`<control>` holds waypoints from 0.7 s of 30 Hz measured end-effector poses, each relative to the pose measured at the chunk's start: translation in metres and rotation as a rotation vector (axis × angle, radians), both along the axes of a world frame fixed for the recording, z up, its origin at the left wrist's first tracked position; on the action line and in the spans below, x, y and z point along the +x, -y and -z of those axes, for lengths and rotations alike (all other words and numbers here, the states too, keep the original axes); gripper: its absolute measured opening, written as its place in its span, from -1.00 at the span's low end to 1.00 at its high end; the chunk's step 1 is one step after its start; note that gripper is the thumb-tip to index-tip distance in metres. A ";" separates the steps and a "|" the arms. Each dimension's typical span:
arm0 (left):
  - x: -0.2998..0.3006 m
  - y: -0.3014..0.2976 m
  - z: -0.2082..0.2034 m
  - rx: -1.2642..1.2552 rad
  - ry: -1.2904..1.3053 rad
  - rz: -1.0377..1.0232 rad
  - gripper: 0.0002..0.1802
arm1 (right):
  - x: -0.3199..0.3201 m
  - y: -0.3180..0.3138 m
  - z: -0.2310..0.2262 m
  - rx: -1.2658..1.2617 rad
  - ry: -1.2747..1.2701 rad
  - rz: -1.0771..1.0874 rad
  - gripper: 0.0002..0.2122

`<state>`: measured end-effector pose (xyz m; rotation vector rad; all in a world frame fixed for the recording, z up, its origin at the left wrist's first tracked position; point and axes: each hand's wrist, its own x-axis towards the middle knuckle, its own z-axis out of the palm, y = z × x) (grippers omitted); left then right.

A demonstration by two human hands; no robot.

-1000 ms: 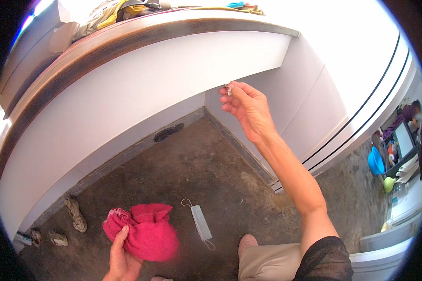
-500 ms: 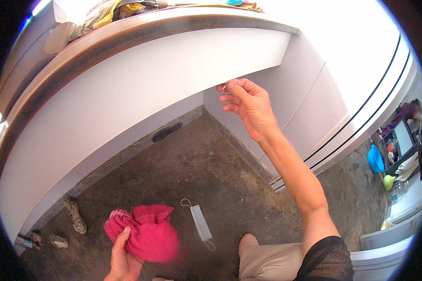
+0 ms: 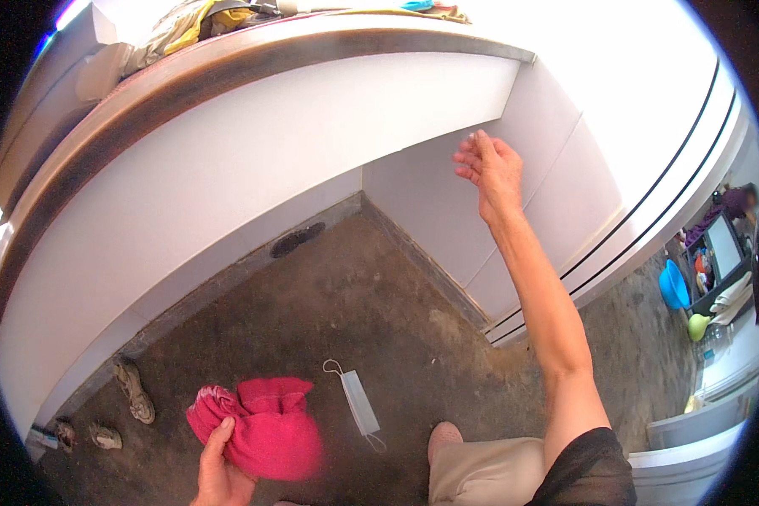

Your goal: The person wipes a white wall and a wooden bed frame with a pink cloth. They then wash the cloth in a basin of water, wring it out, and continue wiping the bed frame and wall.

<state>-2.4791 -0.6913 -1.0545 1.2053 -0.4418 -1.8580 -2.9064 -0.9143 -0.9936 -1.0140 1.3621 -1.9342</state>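
Observation:
A bunched red cloth (image 3: pixel 270 430) fills my left hand (image 3: pixel 222 468), the thumb lying across its near side. Out at the end of my stretched arm, my right hand (image 3: pixel 493 169) is raised in front of the white wall panel beside the bed. Its thumb and forefinger are pressed together, the other fingers curled; a tiny pale spot shows at the tips, too small to name. On the floor between the two sides lies a light blue face mask (image 3: pixel 359 403) with white ear loops, touched by neither hand.
A bed or platform with a dark wooden edge (image 3: pixel 253 63) and white side curves across the far left, clothes (image 3: pixel 177 34) on top. Shoes (image 3: pixel 133 390) stand along its base. A blue basin (image 3: pixel 673 285) and a green ladle-like thing (image 3: pixel 698 326) are at far right. My pink shoe (image 3: pixel 444 437) shows below.
My right hand has moved right and slightly up, away from the bed's side panel. The thin white bit seen at its fingers is now barely visible. My left hand keeps the cloth.

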 end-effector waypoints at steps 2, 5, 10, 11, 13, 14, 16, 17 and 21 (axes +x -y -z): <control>0.000 0.000 -0.003 0.025 -0.028 0.015 -0.32 | -0.002 0.004 0.007 0.135 -0.298 -0.077 -0.74; -0.010 0.005 -0.002 -0.025 0.041 0.042 -0.32 | -0.011 0.015 0.042 0.156 -0.895 0.038 -0.74; -0.011 0.004 -0.001 -0.012 0.051 0.030 -0.33 | 0.009 0.010 0.040 0.211 -0.864 -0.057 -0.79; -0.012 0.002 -0.003 -0.022 0.057 0.025 -0.33 | 0.009 0.009 0.027 0.311 -0.783 -0.114 -0.80; -0.017 0.003 -0.009 -0.066 0.092 0.002 -0.39 | 0.006 0.007 0.024 0.329 -0.860 -0.109 -0.75; -0.020 0.004 -0.014 -0.089 0.112 -0.013 -0.42 | 0.004 0.004 0.030 0.241 -1.013 -0.046 -0.70; -0.026 0.006 -0.025 -0.122 0.142 -0.029 -0.44 | 0.019 -0.003 0.037 0.148 -1.186 -0.047 -0.59; -0.027 0.006 -0.029 -0.135 0.155 -0.040 -0.46 | 0.030 -0.012 0.038 0.153 -1.215 -0.115 -0.52; -0.028 0.006 -0.034 -0.202 0.212 -0.064 -0.51 | 0.109 -0.073 -0.004 0.273 -0.822 -1.047 -0.30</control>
